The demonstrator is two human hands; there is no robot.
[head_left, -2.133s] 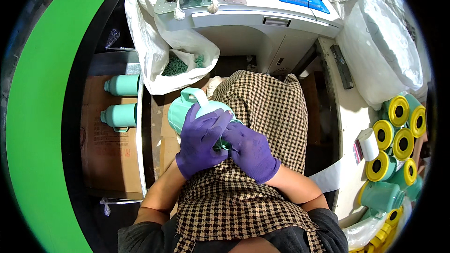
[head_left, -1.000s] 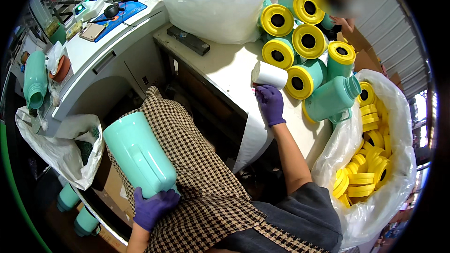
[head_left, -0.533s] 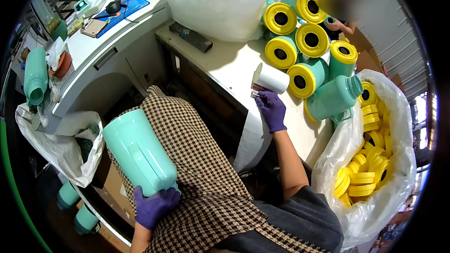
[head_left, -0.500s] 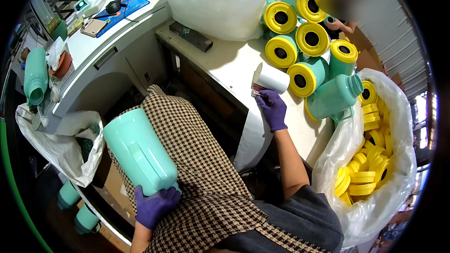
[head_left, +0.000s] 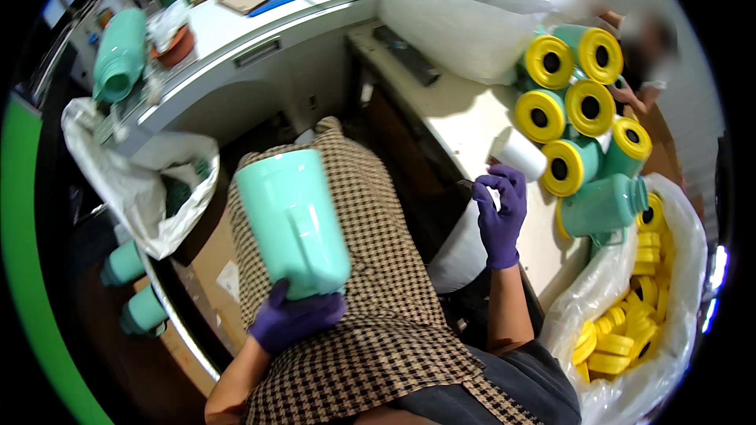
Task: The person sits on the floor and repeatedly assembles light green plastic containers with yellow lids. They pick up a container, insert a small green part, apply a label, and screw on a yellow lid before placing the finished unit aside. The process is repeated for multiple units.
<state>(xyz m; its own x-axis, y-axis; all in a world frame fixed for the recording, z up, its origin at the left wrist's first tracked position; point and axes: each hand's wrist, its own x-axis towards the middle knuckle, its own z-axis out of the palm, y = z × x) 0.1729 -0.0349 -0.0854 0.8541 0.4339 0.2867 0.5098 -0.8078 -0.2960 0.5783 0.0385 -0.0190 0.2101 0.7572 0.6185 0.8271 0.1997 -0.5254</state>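
i see my left hand (head_left: 295, 319) with fingers wrapped under the mint green jug (head_left: 293, 220), held over my lap. my right hand (head_left: 501, 208), fingers curled narrow, pinches something small beside the white roll (head_left: 521, 157) on the bench (head_left: 457, 110).

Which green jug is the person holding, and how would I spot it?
Find the checked apron in the middle. On it rests a mint-green jug, gripped at its base by the purple-gloved left hand. Unlike the jugs with yellow caps on the counter, it shows no cap.
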